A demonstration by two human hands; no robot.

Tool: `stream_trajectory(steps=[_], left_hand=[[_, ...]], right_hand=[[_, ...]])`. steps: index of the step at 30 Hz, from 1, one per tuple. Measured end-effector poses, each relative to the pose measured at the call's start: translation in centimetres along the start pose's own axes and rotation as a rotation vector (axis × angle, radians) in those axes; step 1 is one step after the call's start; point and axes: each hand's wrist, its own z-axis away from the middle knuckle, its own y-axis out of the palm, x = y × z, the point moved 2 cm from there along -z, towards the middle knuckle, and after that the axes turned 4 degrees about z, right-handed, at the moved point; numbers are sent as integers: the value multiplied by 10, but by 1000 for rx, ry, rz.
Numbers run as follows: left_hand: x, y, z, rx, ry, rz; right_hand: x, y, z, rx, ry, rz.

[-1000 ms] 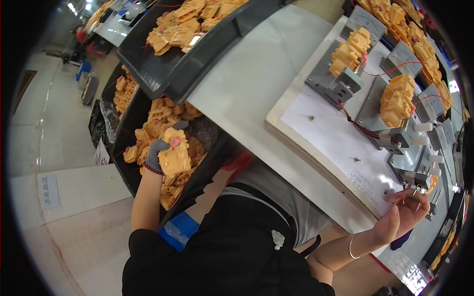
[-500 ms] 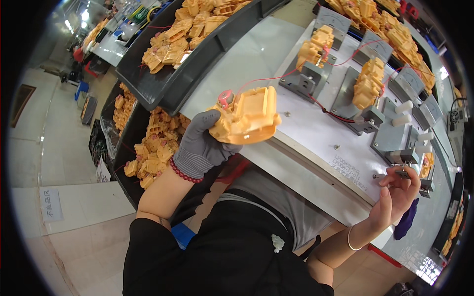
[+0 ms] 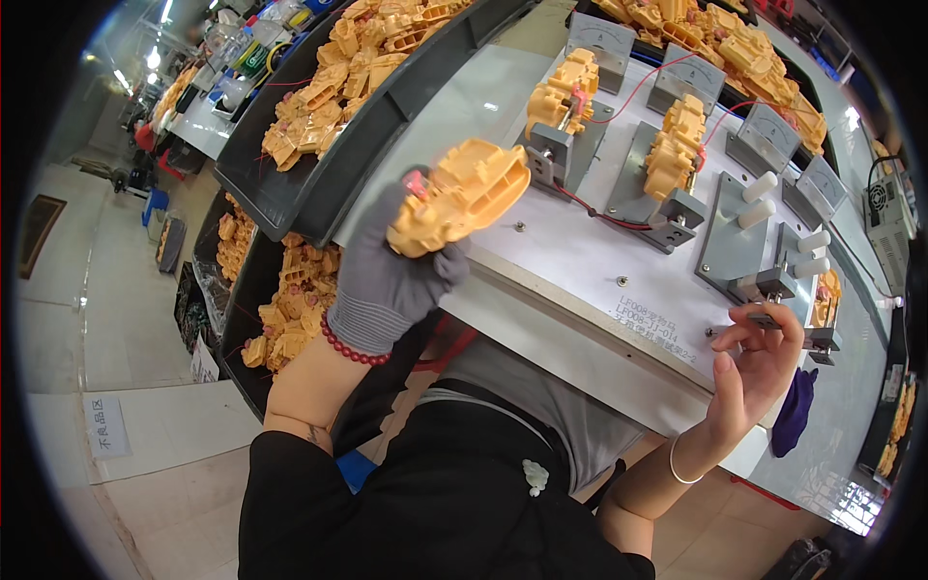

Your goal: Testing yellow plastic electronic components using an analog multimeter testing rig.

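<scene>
My left hand (image 3: 391, 275), in a grey glove, grips a yellow-orange plastic housing (image 3: 464, 196) from its left side. The housing is tilted above the front left edge of the white board, and a small pinkish-red part shows on its top left. My right hand (image 3: 749, 372) is bare, its fingers curved and thumb apart. Its fingertips rest at a small dark metal block (image 3: 764, 321) near the board's right end; whether they press it I cannot tell. Two similar housings, one farther left (image 3: 563, 95) and one in the middle (image 3: 676, 145), sit on grey metal fixtures.
Grey analogue meters (image 3: 684, 79) line the board's (image 3: 570, 256) back side, with red wires running to them. White posts (image 3: 757, 187) stand on the right fixtures. Black trays (image 3: 353, 159) heaped with housings lie at left and behind. A purple cloth (image 3: 795, 414) lies right of my right hand.
My left hand has turned the housing, so its narrower, slotted side faces me. The red wire seen beside the housing earlier no longer shows there. My right hand stays at the block; the view has shifted.
</scene>
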Motion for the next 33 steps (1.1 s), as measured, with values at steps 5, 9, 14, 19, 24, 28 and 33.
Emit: stream_trajectory(steps=[5,9,14,19,24,28,33], left_hand=[[-8,67,-8,371,292,-457],[29,148,-42,462,545,-1251],[98,189,-153,860,643,-1930],[129,188,-187,779,427,-2195],[139,179,-165,1024,420,-2336],[144,194,-159,894,41,-2369],[159,152,-199,1345,98,-2554]], right_hand=[[3,0,2,-48,5,14],[-2,5,-2,3,-72,75],[1,0,-1,-12,-90,128],[-2,0,0,-33,-77,131],[0,-2,0,-33,-98,163],[2,0,-1,-35,-119,165],[-6,-1,3,-21,-198,189]])
